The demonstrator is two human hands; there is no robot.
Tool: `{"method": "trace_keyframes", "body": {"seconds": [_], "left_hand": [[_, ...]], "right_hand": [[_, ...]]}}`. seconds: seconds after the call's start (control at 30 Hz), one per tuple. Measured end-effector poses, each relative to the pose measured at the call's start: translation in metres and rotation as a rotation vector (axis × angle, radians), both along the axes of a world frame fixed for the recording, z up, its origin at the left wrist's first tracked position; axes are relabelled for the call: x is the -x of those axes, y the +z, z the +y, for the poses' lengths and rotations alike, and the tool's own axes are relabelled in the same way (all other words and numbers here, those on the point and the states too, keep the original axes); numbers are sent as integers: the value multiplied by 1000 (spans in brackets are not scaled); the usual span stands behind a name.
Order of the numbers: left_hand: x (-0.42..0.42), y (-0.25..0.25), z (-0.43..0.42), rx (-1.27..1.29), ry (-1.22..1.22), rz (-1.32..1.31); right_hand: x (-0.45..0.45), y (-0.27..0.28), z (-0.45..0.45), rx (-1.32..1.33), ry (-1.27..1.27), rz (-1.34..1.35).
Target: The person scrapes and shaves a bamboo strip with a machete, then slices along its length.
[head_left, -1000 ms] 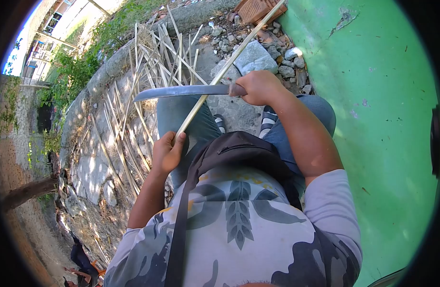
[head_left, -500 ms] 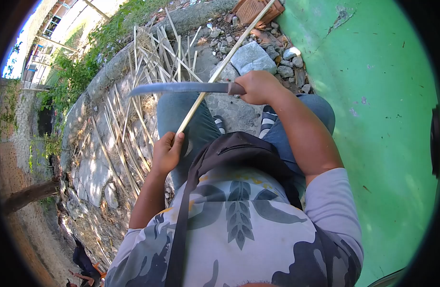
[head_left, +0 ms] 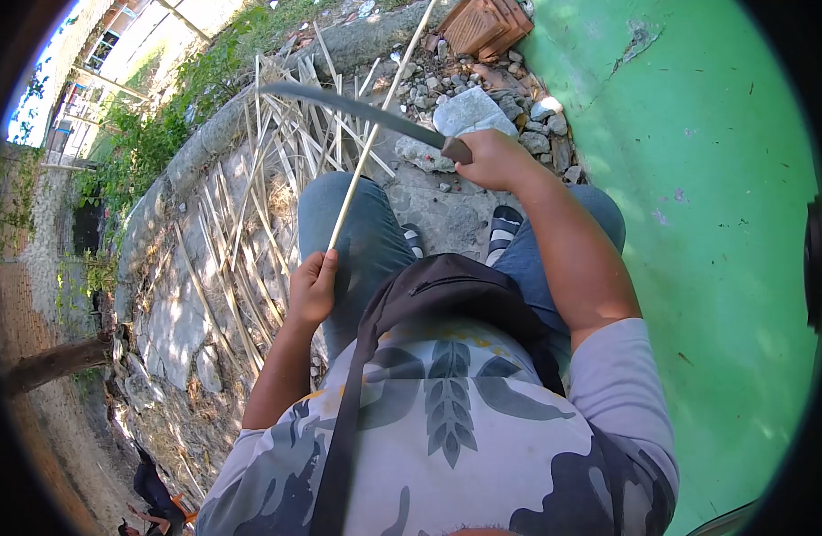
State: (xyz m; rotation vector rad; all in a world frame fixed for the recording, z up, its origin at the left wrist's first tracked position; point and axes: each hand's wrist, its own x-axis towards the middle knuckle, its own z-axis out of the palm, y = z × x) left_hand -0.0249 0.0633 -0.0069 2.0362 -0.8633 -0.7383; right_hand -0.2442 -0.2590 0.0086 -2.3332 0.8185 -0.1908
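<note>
My left hand [head_left: 314, 288] is closed around the near end of a long pale bamboo strip [head_left: 364, 154], which slants up and away past my left knee. In my right hand [head_left: 493, 161] is the brown handle of a machete [head_left: 357, 109]. Its long dark blade points left and crosses the strip well above my left hand. Whether the edge touches the strip I cannot tell. Several split bamboo strips [head_left: 237, 259] lie in a loose pile on the ground to my left.
A pale stone block [head_left: 473, 114] and rubble lie ahead of my feet, with stacked clay tiles [head_left: 485, 27] behind. A green floor [head_left: 697, 268] spreads to my right. A low stone curb [head_left: 192, 147] curves along the left. Part of another person [head_left: 156, 496] shows at the lower left.
The machete's blade has moved up and away along the strip, its tip now tilted farther forward. The strip stands steeper, its far end swung left. My left hand stays nearly in place.
</note>
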Motion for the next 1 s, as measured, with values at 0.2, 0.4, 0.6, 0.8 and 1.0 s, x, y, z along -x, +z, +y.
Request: {"method": "trace_keyframes", "body": {"seconds": [0.2,0.4,0.6,0.8,1.0], "left_hand": [[3,-1,1,11,-4,-96],[8,2,1,-4,-36,-238],[14,19,-6,-125,-88,-269],[9,23,-2,-99,-96,-214],[10,19,-2,-109,-46,-191]], "right_hand": [[-12,7,17,233,237,141],[-8,-19,-39,-54,-228,14],[-3,8,4,129,64,260],[-9,9,2,112,173,225],[-5,-12,-34,-82,-183,94]]}}
